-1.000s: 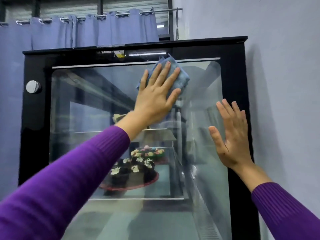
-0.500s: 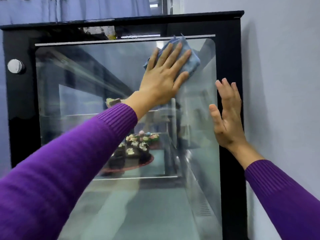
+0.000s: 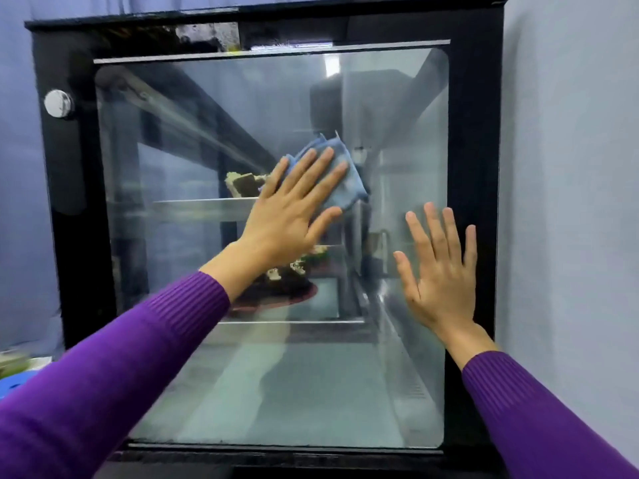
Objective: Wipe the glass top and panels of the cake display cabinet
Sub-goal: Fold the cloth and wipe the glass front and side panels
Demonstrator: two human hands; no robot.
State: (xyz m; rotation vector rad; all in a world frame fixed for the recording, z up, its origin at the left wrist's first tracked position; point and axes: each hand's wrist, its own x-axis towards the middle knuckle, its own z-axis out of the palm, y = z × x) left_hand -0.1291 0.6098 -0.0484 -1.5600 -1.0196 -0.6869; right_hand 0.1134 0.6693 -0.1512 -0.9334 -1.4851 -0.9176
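Note:
The black-framed cake display cabinet (image 3: 473,140) fills the view, its side glass panel (image 3: 193,140) facing me. My left hand (image 3: 294,212) lies flat on the middle of the glass and presses a folded blue cloth (image 3: 345,181) against it; the cloth sticks out past my fingertips. My right hand (image 3: 439,271) rests with its fingers spread and nothing in it, on the panel's right edge, near the frame. Both arms wear purple sleeves. Cakes (image 3: 242,184) show through the glass on the shelves inside.
A round silver knob (image 3: 58,103) sits on the frame's upper left. A pale wall (image 3: 570,202) stands close on the right of the cabinet. Blue curtain hangs behind on the left. Blurred objects, one blue (image 3: 14,382), lie at the lower left.
My left hand has slid the cloth down from the panel's top edge to its middle. The right hand stays at the right edge. The view has dropped, showing the panel's bottom edge.

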